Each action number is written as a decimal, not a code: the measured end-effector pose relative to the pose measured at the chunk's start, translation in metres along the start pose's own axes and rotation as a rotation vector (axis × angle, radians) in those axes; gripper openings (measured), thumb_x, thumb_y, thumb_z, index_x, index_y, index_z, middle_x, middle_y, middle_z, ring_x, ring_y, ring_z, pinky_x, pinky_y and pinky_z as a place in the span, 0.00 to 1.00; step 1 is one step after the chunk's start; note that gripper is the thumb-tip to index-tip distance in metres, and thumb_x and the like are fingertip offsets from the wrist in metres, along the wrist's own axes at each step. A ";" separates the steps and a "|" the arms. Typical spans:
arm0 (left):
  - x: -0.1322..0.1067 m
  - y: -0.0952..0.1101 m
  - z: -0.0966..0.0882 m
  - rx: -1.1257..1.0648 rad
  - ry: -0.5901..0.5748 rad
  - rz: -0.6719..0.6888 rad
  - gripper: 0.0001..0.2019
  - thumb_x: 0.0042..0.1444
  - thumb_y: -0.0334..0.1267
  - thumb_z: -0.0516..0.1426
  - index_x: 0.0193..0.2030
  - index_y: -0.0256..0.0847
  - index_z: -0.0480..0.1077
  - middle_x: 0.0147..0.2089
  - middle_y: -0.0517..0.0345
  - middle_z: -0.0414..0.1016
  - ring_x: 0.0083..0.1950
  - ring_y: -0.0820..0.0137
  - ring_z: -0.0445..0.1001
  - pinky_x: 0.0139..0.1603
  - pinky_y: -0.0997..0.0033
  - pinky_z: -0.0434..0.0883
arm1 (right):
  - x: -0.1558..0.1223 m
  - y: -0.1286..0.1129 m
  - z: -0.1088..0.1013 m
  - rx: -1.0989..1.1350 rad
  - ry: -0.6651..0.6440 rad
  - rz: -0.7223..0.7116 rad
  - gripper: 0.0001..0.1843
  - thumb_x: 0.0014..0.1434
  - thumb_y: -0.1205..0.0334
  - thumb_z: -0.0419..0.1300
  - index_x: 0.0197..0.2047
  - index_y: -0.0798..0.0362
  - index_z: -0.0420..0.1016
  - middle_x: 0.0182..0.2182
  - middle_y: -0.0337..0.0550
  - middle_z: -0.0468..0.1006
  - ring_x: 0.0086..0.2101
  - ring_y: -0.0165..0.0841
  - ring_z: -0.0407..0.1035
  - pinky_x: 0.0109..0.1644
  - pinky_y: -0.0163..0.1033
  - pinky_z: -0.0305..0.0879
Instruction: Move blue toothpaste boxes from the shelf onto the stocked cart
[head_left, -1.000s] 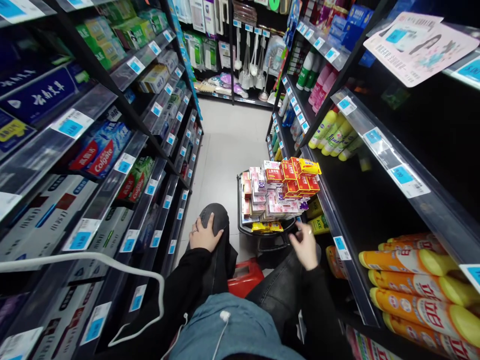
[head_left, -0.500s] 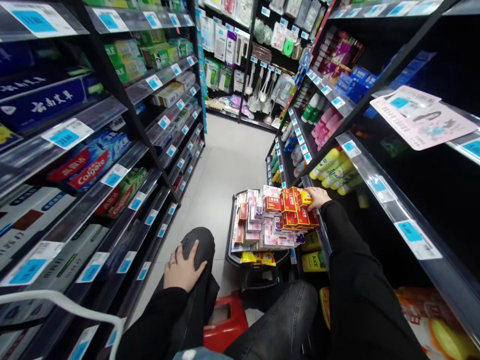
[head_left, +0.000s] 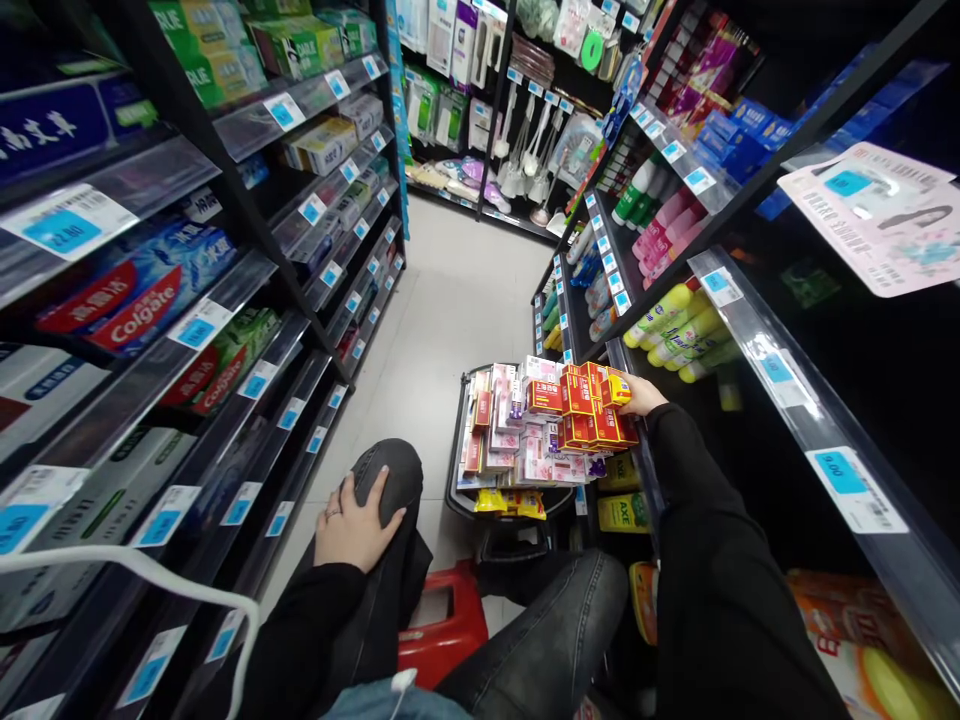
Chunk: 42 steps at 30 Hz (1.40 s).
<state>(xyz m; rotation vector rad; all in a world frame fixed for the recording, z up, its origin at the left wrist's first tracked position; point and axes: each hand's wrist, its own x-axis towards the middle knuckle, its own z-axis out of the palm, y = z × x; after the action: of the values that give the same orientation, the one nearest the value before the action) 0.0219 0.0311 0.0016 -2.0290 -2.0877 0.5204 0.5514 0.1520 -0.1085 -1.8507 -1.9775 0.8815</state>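
Observation:
My left hand (head_left: 358,525) lies on my left knee (head_left: 394,470), fingers spread and holding nothing. At the right end of a heaped basket, my right hand (head_left: 641,394) has its fingers closed on a small red-and-yellow soap box (head_left: 617,390); its fingertips are partly hidden. Several red soap boxes (head_left: 577,392) are stacked beside and below that box. Pink-and-white boxes (head_left: 536,445) fill much of the dark basket (head_left: 454,465), with yellow packets (head_left: 510,503) at its near edge.
Shelves of toothpaste boxes (head_left: 142,310) line the left side. On the right, a shelf edge (head_left: 787,385) runs close to my arm, with yellow bottles (head_left: 671,320) behind. A red stool (head_left: 450,640) stands between my legs. A white cable (head_left: 135,560) crosses the lower left.
The view has shifted slightly, so the shelves sit differently. My right hand stays by the red-and-yellow soap box, its end now showing more. My left hand remains on the knee.

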 end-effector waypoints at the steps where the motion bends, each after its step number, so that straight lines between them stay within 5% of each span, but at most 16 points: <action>1: 0.000 0.000 0.000 -0.005 -0.005 -0.003 0.32 0.55 0.50 0.51 0.66 0.47 0.50 0.65 0.37 0.44 0.61 0.47 0.55 0.56 0.52 0.56 | -0.001 0.001 -0.001 0.000 -0.003 0.007 0.48 0.34 0.65 0.69 0.60 0.51 0.58 0.47 0.44 0.72 0.45 0.38 0.67 0.49 0.39 0.61; 16: 0.000 0.002 -0.001 0.064 0.015 -0.004 0.32 0.55 0.51 0.51 0.66 0.48 0.50 0.64 0.37 0.46 0.60 0.50 0.56 0.55 0.56 0.57 | -0.006 0.004 -0.001 0.005 0.011 0.085 0.42 0.33 0.67 0.70 0.55 0.54 0.65 0.45 0.44 0.73 0.44 0.36 0.68 0.48 0.36 0.62; 26: 0.000 0.002 -0.002 0.035 0.008 -0.006 0.32 0.55 0.50 0.50 0.66 0.48 0.49 0.65 0.38 0.45 0.60 0.49 0.55 0.55 0.54 0.57 | 0.003 0.000 0.004 0.008 0.007 0.001 0.52 0.32 0.65 0.70 0.62 0.50 0.57 0.49 0.45 0.71 0.47 0.39 0.66 0.52 0.39 0.60; 33: 0.001 0.001 -0.001 0.043 0.014 -0.011 0.33 0.54 0.51 0.52 0.66 0.48 0.50 0.64 0.38 0.46 0.60 0.49 0.55 0.55 0.55 0.57 | 0.003 -0.005 0.003 -0.077 -0.022 0.064 0.53 0.33 0.60 0.70 0.63 0.46 0.54 0.52 0.46 0.67 0.49 0.42 0.63 0.53 0.44 0.58; 39: 0.000 0.001 -0.003 0.036 -0.011 -0.016 0.33 0.55 0.51 0.51 0.66 0.48 0.49 0.65 0.38 0.46 0.61 0.48 0.55 0.55 0.54 0.57 | -0.014 -0.011 -0.016 -0.136 -0.004 0.160 0.59 0.28 0.61 0.72 0.64 0.45 0.52 0.58 0.50 0.58 0.55 0.51 0.55 0.56 0.56 0.51; 42: -0.001 0.001 -0.002 0.023 0.000 -0.021 0.32 0.55 0.51 0.51 0.66 0.48 0.50 0.65 0.38 0.45 0.61 0.48 0.54 0.55 0.54 0.57 | -0.047 -0.016 -0.033 -0.019 0.153 0.114 0.52 0.32 0.59 0.71 0.61 0.48 0.57 0.59 0.52 0.56 0.57 0.50 0.52 0.57 0.54 0.53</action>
<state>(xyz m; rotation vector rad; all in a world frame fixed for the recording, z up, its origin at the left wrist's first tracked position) 0.0238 0.0301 0.0035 -1.9929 -2.0912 0.5383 0.5645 0.1137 -0.0646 -1.9947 -1.8103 0.7298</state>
